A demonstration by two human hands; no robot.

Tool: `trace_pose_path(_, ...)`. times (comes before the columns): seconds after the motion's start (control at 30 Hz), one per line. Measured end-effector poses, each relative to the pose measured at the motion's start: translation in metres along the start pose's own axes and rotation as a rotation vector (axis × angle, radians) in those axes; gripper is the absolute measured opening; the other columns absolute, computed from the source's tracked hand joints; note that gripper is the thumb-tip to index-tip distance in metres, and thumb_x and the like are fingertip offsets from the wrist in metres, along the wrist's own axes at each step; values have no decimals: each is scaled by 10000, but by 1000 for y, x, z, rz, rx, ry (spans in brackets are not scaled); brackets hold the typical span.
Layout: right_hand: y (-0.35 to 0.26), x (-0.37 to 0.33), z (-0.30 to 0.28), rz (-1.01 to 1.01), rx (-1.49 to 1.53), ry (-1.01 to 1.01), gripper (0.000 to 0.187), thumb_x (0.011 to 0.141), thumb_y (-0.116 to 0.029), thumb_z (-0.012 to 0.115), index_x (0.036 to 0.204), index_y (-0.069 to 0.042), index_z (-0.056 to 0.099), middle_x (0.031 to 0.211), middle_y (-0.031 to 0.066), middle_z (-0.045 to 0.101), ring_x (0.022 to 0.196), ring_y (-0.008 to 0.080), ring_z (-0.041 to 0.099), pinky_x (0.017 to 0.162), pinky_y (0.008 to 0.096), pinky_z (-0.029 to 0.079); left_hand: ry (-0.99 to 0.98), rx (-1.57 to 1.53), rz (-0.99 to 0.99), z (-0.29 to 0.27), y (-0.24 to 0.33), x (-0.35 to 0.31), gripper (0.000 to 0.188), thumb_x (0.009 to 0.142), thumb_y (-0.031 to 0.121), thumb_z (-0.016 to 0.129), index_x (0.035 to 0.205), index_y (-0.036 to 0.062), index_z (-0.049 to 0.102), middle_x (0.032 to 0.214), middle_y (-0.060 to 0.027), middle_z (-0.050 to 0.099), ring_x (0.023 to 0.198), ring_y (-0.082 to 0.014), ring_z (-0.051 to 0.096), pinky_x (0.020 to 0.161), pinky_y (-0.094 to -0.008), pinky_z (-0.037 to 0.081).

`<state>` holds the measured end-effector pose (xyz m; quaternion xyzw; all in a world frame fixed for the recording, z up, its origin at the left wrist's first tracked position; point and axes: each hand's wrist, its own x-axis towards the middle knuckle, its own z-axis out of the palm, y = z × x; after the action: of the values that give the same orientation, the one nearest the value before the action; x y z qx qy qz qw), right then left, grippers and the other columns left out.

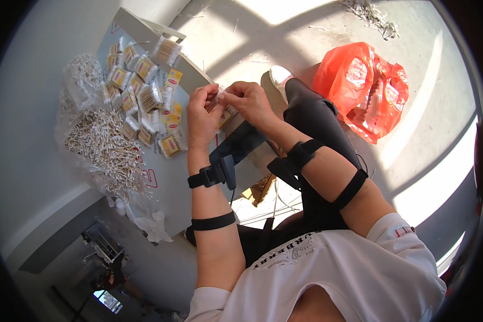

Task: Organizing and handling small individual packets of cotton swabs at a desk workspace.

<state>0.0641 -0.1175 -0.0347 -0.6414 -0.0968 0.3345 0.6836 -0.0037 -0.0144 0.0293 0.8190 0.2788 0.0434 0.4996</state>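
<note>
Sunlit concrete floor (225, 40) borders a pale table (172, 177). Left hand (203, 112) and right hand (247, 102), fingertips almost meeting, pinch a small clear packet (216, 101) between them; its long axis is largely hidden. Filled swab packets (129, 101) lie leftward, nearer the left hand, which stands between them and the right; loose swabs (104, 147) heap farther left; a red bag (333, 72) rests rightward on the floor.

Sunlight (424, 193) — crossed by shadow (252, 35) — brightens the grey floor (418, 80) beyond a pale wall (27, 134).
</note>
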Motion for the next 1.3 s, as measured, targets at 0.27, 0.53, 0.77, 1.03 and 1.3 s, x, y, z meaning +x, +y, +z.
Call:
trace_pose_path(0.27, 3, 6, 9, -54, 47, 51, 196, 734, -183, 717, 745, 3, 657, 619, 101, 622, 538, 142, 570, 524, 289, 458, 330, 717, 264, 32, -6, -35, 617, 803, 190, 635, 1321, -19, 371, 1377, -202, 375, 1303, -361, 317, 1074, -478, 235)
trace_pose_path(0.53, -1, 1, 18, -126, -363, 100, 226, 823, -187, 631, 763, 27, 591, 652, 127, 597, 594, 178, 548, 570, 322, 453, 280, 937, 74, 41, -10, -52, 782, 816, 361, 614, 1417, 34, 235, 1469, -201, 233, 1380, -361, 174, 1085, -540, 158)
trace_pose_path(0.77, -6, 4, 17, -107, -334, 129, 244, 819, -212, 647, 768, 19, 588, 641, 130, 582, 583, 175, 542, 550, 334, 439, 295, 848, 121, 41, -18, -51, 780, 826, 386, 588, 1419, 26, 230, 1471, -188, 237, 1382, -357, 173, 1082, -537, 163)
trace_pose_path(1.03, -3, 5, 18, -194, -386, 120, 242, 811, -196, 641, 750, 21, 551, 626, 174, 584, 574, 274, 574, 541, 371, 436, 282, 936, 122, 42, -15, -57, 721, 859, 377, 527, 1418, 26, 238, 1483, -185, 213, 1386, -351, 160, 1097, -530, 110)
trace_pose_path(1.3, 2, 11, 15, -79, -243, 91, 258, 857, -209, 624, 759, 25, 574, 574, 77, 539, 549, 123, 493, 505, 293, 398, 251, 842, 142, 43, -16, -59, 738, 868, 403, 539, 1417, 15, 233, 1475, -190, 221, 1381, -358, 166, 1103, -513, 129)
